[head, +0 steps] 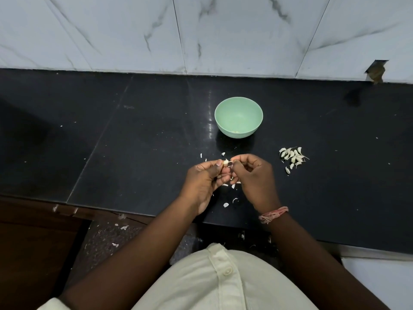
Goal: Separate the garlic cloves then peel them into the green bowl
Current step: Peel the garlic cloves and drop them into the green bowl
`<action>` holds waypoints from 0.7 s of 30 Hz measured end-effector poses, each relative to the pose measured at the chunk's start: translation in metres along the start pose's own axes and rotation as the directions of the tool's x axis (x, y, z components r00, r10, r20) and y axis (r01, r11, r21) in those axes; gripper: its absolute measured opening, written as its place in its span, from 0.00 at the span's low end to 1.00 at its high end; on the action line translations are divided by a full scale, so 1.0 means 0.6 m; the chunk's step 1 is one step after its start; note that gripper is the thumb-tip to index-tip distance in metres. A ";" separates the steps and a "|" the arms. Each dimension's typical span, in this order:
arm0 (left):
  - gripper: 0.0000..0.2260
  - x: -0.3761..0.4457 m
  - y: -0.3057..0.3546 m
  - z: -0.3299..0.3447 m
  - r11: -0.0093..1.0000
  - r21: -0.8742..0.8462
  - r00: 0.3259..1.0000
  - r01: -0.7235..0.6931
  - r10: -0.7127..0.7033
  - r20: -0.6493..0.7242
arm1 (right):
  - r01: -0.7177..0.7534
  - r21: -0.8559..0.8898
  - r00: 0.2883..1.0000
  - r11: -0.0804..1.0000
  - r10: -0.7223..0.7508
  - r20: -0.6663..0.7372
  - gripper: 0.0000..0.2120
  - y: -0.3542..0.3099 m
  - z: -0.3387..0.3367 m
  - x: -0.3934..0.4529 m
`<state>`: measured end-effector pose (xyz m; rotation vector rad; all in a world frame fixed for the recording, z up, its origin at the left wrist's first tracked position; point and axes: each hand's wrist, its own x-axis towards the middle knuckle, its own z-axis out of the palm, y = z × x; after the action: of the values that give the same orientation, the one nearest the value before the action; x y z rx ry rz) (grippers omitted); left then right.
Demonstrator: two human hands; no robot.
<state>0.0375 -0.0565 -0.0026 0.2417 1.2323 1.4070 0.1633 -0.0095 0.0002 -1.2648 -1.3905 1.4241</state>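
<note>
Over the black counter (134,153), the left hand (204,179) and right hand (252,175) meet fingertip to fingertip, both pinching one garlic clove (225,163) just in front of the green bowl (238,117). Something pale lies at the bowl's bottom. A heap of unpeeled cloves (291,156) sits to the right, with peel scraps (226,205) scattered beneath the hands.

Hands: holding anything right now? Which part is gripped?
Yes. The left hand and right hand pinch one garlic clove between their fingertips, above the black counter. Which end each hand has cannot be told.
</note>
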 end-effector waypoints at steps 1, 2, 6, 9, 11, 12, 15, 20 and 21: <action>0.08 0.000 -0.001 -0.001 1.000 -0.001 1.000 -0.003 0.003 -0.003 | 0.001 -0.017 1.000 1.000 -0.001 -0.019 0.04 0.000 -0.001 0.001; 0.07 0.000 -0.003 -0.002 1.000 -0.002 1.000 -0.005 0.005 -0.008 | 0.002 -0.034 0.999 0.999 -0.003 -0.036 0.04 0.000 -0.004 0.003; 0.06 -0.001 -0.008 -0.007 1.000 -0.009 0.999 -0.029 0.029 -0.042 | 0.041 -0.106 0.999 0.994 -0.045 -0.029 0.03 -0.001 -0.014 0.006; 0.05 -0.002 -0.011 -0.010 0.997 0.022 0.994 -0.078 0.079 -0.071 | 0.066 -0.130 0.998 0.989 -0.068 -0.014 0.08 0.006 -0.015 0.005; 0.04 -0.001 -0.011 -0.012 0.991 0.056 0.988 -0.124 0.129 -0.087 | 0.075 -0.135 0.997 0.988 -0.074 0.013 0.15 0.012 -0.013 0.006; 0.04 -0.001 -0.011 -0.012 0.985 0.079 0.983 -0.150 0.157 -0.093 | 0.093 -0.149 0.996 0.984 -0.091 0.020 0.15 0.012 -0.011 0.006; 0.03 0.001 -0.013 -0.013 0.964 0.159 0.968 -0.214 0.232 -0.100 | 0.146 -0.193 0.989 0.970 -0.144 0.024 0.11 0.008 -0.007 0.004; 0.04 0.000 -0.015 -0.015 0.949 0.197 0.961 -0.248 0.266 -0.071 | 0.119 -0.175 0.989 0.977 -0.100 0.112 0.11 0.009 0.000 0.000; 0.05 -0.001 -0.016 -0.015 0.947 0.201 0.962 -0.250 0.266 -0.058 | 0.111 -0.161 0.990 0.981 -0.094 0.109 0.10 0.008 0.001 -0.002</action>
<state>0.0366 -0.0637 -0.0132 0.4973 1.4492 1.5342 0.1634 -0.0111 -0.0044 -1.2194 -1.6485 1.3395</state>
